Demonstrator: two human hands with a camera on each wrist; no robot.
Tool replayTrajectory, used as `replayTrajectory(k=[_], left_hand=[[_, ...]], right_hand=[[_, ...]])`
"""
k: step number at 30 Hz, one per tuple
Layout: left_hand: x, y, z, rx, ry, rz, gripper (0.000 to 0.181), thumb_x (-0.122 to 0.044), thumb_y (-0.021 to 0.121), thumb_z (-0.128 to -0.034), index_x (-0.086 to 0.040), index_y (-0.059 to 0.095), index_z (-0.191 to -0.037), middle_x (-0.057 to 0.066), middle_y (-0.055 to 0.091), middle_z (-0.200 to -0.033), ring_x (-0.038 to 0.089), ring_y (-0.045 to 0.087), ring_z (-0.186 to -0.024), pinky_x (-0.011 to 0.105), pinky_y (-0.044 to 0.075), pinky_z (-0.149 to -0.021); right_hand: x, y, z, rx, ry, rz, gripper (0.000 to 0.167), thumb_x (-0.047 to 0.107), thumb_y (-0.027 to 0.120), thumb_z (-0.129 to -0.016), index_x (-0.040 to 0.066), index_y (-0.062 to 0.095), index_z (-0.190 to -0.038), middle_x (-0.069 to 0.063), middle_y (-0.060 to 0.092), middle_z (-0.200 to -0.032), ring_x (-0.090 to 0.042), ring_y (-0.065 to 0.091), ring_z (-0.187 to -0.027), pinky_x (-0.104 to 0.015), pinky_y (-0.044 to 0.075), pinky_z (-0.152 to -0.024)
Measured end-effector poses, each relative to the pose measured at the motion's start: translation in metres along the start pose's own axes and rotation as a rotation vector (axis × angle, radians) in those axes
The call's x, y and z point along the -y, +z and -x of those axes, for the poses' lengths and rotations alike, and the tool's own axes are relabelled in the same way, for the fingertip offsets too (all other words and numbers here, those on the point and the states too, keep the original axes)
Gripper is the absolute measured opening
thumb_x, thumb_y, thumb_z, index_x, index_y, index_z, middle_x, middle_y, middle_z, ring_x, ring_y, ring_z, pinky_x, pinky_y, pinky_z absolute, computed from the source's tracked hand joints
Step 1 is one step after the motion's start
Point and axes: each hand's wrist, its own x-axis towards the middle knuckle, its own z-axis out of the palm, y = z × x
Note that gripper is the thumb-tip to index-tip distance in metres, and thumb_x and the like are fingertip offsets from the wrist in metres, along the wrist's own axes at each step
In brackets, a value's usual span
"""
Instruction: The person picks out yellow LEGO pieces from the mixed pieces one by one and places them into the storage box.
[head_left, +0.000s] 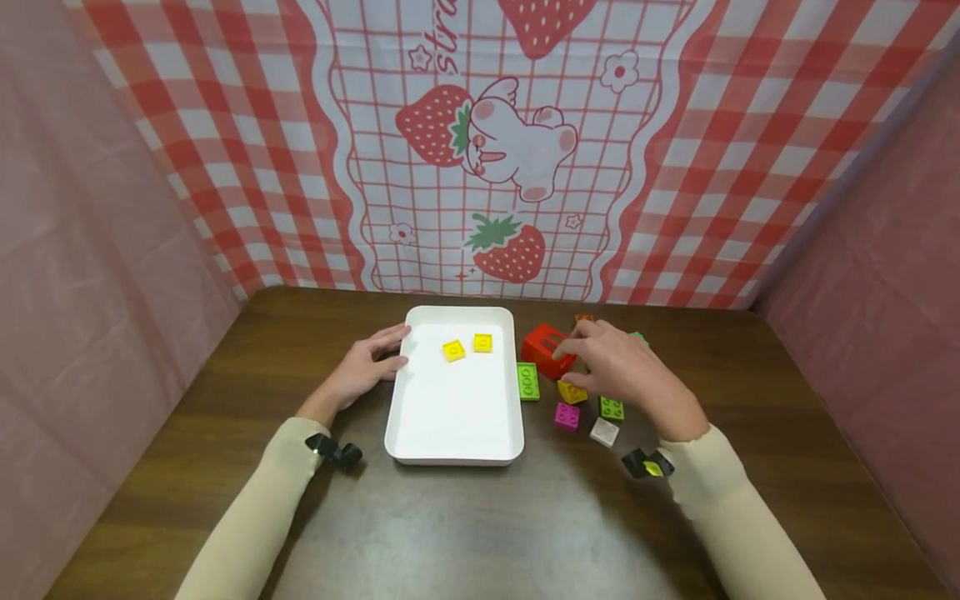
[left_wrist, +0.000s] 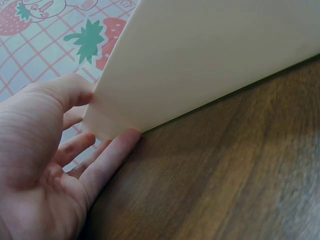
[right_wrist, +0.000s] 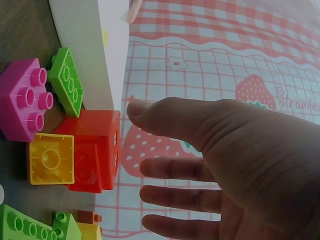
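Note:
Two yellow square bricks, the left one [head_left: 453,351] and the right one [head_left: 483,342], lie in the far half of a white tray [head_left: 457,425]. My left hand [head_left: 362,367] touches the tray's left side, its fingertips against the outer wall [left_wrist: 200,55] in the left wrist view. Over the loose bricks to the right hovers my right hand [head_left: 618,367], fingers apart and holding nothing. Beneath its fingertips is a red block [head_left: 542,346] with openings, with a yellow-orange brick [right_wrist: 51,159] beside it in the right wrist view.
Near the tray's right wall are a flat green brick [head_left: 528,382], a magenta brick [head_left: 567,417], a white brick [head_left: 604,432] and another green brick [head_left: 611,408]. An orange brick [head_left: 584,317] lies farther back. A strawberry-patterned cloth [head_left: 510,167] hangs behind the table.

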Motion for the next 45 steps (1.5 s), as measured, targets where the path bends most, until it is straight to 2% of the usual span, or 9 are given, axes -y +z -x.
replayTrajectory(k=[11, 21, 29, 38, 45], left_hand=[[0.000, -0.001, 0.000, 0.005, 0.015, 0.006, 0.065, -0.013, 0.068, -0.1130, -0.009, 0.043, -0.173, 0.017, 0.029, -0.188, 0.047, 0.042, -0.167, 0.038, 0.065, -0.111], [-0.001, -0.001, 0.002, 0.005, 0.006, -0.014, 0.066, -0.015, 0.069, -0.1129, -0.011, 0.043, -0.173, 0.016, 0.030, -0.188, 0.047, 0.039, -0.168, 0.048, 0.061, -0.116], [-0.001, -0.001, 0.002, 0.006, 0.021, -0.010, 0.065, -0.014, 0.069, -0.1128, -0.008, 0.043, -0.173, 0.018, 0.029, -0.187, 0.048, 0.038, -0.169, 0.042, 0.065, -0.112], [0.000, -0.001, 0.001, 0.008, 0.016, -0.008, 0.066, -0.013, 0.069, -0.1127, -0.009, 0.043, -0.173, 0.017, 0.029, -0.188, 0.048, 0.038, -0.169, 0.042, 0.064, -0.113], [0.000, -0.001, 0.002, 0.008, 0.020, -0.020, 0.066, -0.014, 0.069, -0.1126, -0.010, 0.043, -0.173, 0.016, 0.030, -0.188, 0.047, 0.038, -0.169, 0.051, 0.060, -0.117]], right_hand=[[-0.003, 0.003, -0.002, 0.038, -0.008, -0.010, 0.032, 0.020, 0.095, -0.092, 0.014, 0.086, -0.122, -0.016, 0.078, -0.117, -0.027, 0.066, -0.097, -0.049, 0.068, -0.092], [-0.004, 0.006, -0.005, 0.103, 0.011, -0.020, 0.024, 0.020, 0.092, -0.094, 0.016, 0.088, -0.118, -0.015, 0.077, -0.113, -0.025, 0.064, -0.095, -0.046, 0.066, -0.087], [-0.006, 0.012, -0.007, 0.132, -0.027, -0.040, 0.019, 0.020, 0.091, -0.095, 0.014, 0.089, -0.113, -0.009, 0.078, -0.106, -0.019, 0.063, -0.089, -0.039, 0.065, -0.082], [-0.004, 0.016, -0.010, 0.180, -0.010, -0.036, 0.024, 0.021, 0.091, -0.096, 0.013, 0.088, -0.118, -0.008, 0.079, -0.111, -0.019, 0.065, -0.094, -0.045, 0.069, -0.095], [-0.004, 0.019, -0.010, 0.190, -0.002, -0.027, 0.025, 0.021, 0.092, -0.095, 0.013, 0.088, -0.118, -0.010, 0.079, -0.114, -0.022, 0.067, -0.097, -0.048, 0.069, -0.100]])
